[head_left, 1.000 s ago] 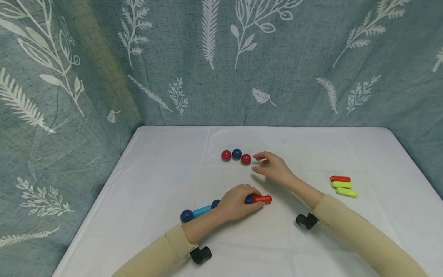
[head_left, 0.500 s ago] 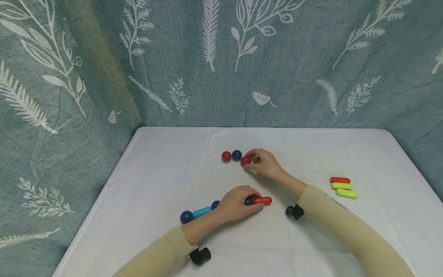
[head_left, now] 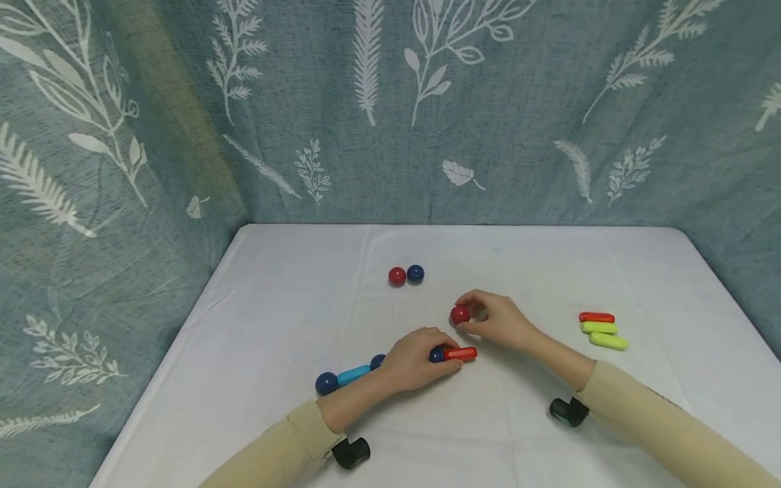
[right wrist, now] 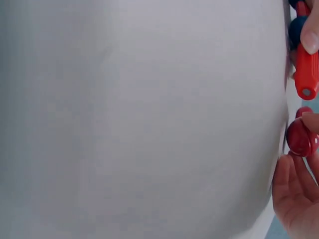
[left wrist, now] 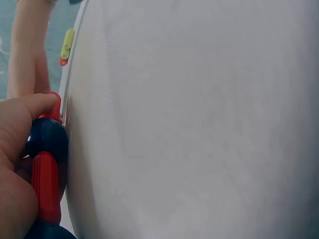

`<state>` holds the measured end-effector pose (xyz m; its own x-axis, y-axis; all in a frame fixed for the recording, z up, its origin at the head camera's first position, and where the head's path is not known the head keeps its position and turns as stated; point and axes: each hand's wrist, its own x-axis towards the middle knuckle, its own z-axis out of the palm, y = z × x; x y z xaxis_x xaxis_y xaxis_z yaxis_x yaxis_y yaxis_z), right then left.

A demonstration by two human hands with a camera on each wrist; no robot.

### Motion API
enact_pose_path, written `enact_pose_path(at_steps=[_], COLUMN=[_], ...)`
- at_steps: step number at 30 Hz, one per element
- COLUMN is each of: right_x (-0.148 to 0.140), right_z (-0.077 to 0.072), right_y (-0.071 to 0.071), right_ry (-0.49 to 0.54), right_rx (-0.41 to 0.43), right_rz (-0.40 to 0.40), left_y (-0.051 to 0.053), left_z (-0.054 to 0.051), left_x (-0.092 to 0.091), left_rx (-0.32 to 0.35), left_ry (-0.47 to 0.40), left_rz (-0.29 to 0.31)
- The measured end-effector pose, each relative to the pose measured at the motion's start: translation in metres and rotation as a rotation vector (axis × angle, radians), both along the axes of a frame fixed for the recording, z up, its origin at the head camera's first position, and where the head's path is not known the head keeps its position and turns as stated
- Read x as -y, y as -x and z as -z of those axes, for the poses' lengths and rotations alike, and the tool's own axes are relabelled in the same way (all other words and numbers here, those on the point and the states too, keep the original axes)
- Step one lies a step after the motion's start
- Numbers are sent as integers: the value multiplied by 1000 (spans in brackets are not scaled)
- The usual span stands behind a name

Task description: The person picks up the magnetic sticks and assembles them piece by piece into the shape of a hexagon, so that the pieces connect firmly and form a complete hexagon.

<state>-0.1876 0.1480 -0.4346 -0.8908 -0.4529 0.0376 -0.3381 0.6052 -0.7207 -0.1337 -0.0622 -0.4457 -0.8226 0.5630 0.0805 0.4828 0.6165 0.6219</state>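
Note:
My left hand (head_left: 415,359) grips a chain of dark blue balls and short rods that lies on the white table. From its left side stick out a blue ball (head_left: 326,383) and a light blue rod (head_left: 354,375); a red rod (head_left: 460,354) forms the right end. Another red rod (left wrist: 46,186) between blue balls shows under the palm in the left wrist view. My right hand (head_left: 503,322) pinches a red ball (head_left: 460,314) between thumb and fingers. This ball is just above the red rod's end and apart from it.
A red ball (head_left: 397,276) and a blue ball (head_left: 415,274) sit side by side farther back on the table. To the right lie a red rod (head_left: 596,317) and two yellow-green rods (head_left: 608,341). A patterned curtain (head_left: 390,135) hangs behind the table.
My right hand has reached the rightmost red ball of the back row, taken hold of it and brought it nearer, to the chain's red end. The left hand has stayed in place.

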Motion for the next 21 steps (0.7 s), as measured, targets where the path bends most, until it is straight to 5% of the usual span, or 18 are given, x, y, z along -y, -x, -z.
enact_pose_path(at_steps=[12, 21], right_x=[-39, -42], right_z=[0, 0], right_y=[-35, -45], right_ry=[32, 41], right_rx=[24, 6], right_rz=[-108, -136], left_y=[0, -1], left_z=[-1, -2], left_x=[0, -2], left_rx=[7, 5], left_ry=[-14, -19], left_rz=[-16, -22])
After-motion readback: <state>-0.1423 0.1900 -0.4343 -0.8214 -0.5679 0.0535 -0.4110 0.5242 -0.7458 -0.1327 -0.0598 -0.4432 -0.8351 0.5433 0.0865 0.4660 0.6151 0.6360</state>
